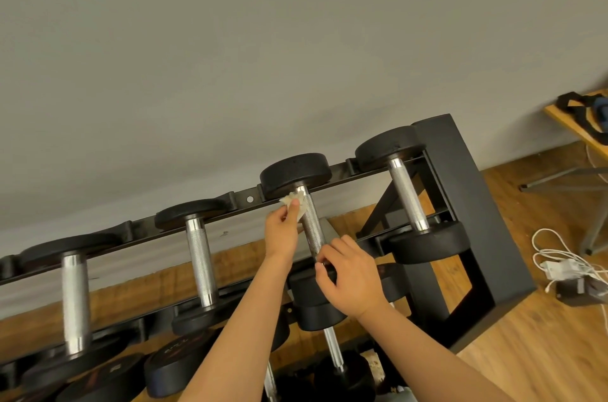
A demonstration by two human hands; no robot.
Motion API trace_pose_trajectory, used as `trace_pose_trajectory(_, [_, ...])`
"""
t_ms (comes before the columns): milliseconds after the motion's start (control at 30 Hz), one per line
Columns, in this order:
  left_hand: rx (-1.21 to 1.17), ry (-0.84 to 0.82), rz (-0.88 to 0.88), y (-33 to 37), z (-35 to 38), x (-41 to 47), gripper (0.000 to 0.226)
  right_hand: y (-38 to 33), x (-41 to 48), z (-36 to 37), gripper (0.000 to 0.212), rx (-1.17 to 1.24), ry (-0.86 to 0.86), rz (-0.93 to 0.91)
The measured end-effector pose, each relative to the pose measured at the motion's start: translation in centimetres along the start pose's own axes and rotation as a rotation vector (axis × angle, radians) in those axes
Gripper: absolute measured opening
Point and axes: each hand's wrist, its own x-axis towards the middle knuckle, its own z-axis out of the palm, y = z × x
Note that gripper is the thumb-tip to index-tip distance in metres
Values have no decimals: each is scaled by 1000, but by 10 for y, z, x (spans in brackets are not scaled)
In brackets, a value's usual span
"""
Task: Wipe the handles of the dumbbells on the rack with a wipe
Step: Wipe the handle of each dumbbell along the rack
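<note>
item: wipe (293, 206), pinched in my left hand (282, 232) against the far end of a handle (312, 230) on the rack (467, 191). right hand (350, 276) curled round the near end, steadying. method: wrap the knurling fully, draw toward me, rotate.

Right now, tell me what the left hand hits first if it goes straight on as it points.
Probably the dumbbell's far black head: the left hand holds the wipe at the handle's far end, just short of it. Depth is uncertain.
</note>
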Motion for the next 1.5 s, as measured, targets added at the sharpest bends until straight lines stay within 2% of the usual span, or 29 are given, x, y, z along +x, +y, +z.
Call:
trace_pose_trajectory(167, [-59, 94, -41, -1, -7, 3, 25, 0, -1, 1, 23, 5, 4, 3])
trace_pose_trajectory(233, [-74, 95, -23, 1, -8, 0, 12, -1, 0, 1, 23, 4, 7, 0])
trace_pose_trajectory(533, [-128, 58, 81, -8, -14, -20, 6, -1, 0, -1, 21, 5, 11, -11])
trace_pose_trajectory(667, [-195, 44, 100, -7, -17, -23, 17, 0, 0, 0, 22, 0, 5, -4])
trace_pose_trajectory(833, [-237, 78, 68, -5, -8, -21, 19, 0, 0, -1, 22, 2, 2, -7])
trace_pose_trajectory(1033, [-133, 145, 28, -3, 5, -9, 33, 1, 0, 1, 24, -1, 5, -2])
trace_pose_trajectory(1200, [-14, 86, 51, -9, 8, -8, 31, 1, 0, 1, 24, -1, 2, 1])
trace_pose_trajectory(1400, [-75, 19, -7, -2, 7, -3, 21, 0, 0, 0, 25, -3, 10, 1])
trace_pose_trajectory(1500, [-81, 53, -15, -3, 2, -1, 22, -1, 0, 0, 24, -4, 11, -1])
